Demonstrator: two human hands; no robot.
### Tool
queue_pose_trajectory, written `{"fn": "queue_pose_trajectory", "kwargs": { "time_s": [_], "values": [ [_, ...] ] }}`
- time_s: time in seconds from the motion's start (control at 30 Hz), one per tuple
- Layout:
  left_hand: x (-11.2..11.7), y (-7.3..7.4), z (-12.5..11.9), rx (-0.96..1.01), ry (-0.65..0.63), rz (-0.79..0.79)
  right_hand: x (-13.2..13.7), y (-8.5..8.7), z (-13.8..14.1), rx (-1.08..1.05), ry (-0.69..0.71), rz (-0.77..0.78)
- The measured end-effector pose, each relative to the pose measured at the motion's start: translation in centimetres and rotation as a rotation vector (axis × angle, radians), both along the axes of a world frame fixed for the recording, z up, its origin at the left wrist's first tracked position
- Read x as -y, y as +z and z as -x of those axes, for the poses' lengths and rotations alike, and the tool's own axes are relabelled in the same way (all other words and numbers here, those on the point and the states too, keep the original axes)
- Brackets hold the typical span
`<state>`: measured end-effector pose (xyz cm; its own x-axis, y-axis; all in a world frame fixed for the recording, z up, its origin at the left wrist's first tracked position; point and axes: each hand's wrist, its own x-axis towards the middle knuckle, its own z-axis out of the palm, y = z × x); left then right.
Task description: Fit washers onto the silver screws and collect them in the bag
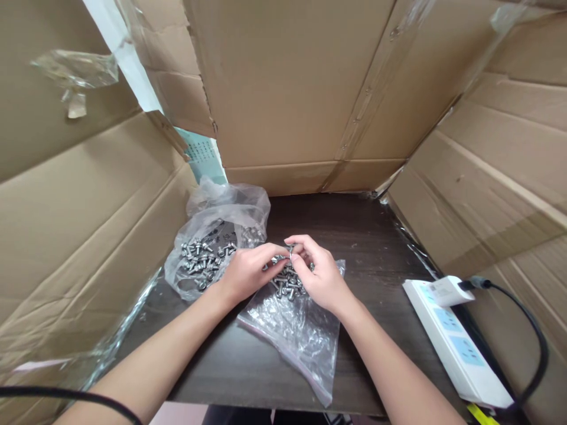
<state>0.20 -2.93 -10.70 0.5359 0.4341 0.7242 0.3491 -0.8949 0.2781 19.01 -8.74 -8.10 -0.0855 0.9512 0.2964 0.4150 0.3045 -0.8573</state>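
Brown corrugated-cardboard panels [292, 88] enclose the field I observe remotely, standing left, right and behind. Within them lies a dark brown, wood-grained tabletop [381, 248]. On its left side I note a crumpled, translucent plastic bag [228, 198], its mouth gaping toward the viewer. A flat, clear plastic zip bag with a pinkish closure edge [301, 330] lies obliquely at the centre front. Along the right cardboard rests a long white power strip with pale blue sockets [456, 333]. Centrally, I see the person's left hand [252, 268] and right hand [323, 274] brought together over the zip bag's far end. A pile of silver-coloured metal bolts [206, 257] occupies the crumpled bag; a smaller heap of similar bolts [289, 285] sits at the zip bag, beneath the hands. Smallest is a bright silver metal piece [291, 255], just above that heap; as far as I can tell, thumb and forefinger of both hands pinch it, fingertips nearly meeting.
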Motion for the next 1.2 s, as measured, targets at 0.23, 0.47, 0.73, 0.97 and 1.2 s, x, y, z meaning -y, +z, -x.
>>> {"fn": "queue_pose_trajectory", "kwargs": {
  "time_s": [0.23,0.47,0.73,0.97,1.2],
  "values": [
    [-0.05,0.16,0.05,0.01,0.001,-0.004,0.03,-0.09,0.06,0.023,-0.041,0.034],
    [0.06,0.27,-0.13,0.019,-0.014,-0.044,0.03,-0.04,0.05,0.015,-0.023,0.034],
    [0.03,0.18,-0.04,0.022,-0.015,-0.026,0.12,-0.01,0.22,0.019,-0.031,0.033],
    [-0.19,0.03,0.12,0.029,-0.021,-0.007,0.15,0.02,0.37,0.025,-0.036,-0.01],
    [-0.34,-0.12,0.09,0.045,-0.035,0.0,0.03,-0.14,0.41,0.032,-0.044,-0.031]
  ]
}}
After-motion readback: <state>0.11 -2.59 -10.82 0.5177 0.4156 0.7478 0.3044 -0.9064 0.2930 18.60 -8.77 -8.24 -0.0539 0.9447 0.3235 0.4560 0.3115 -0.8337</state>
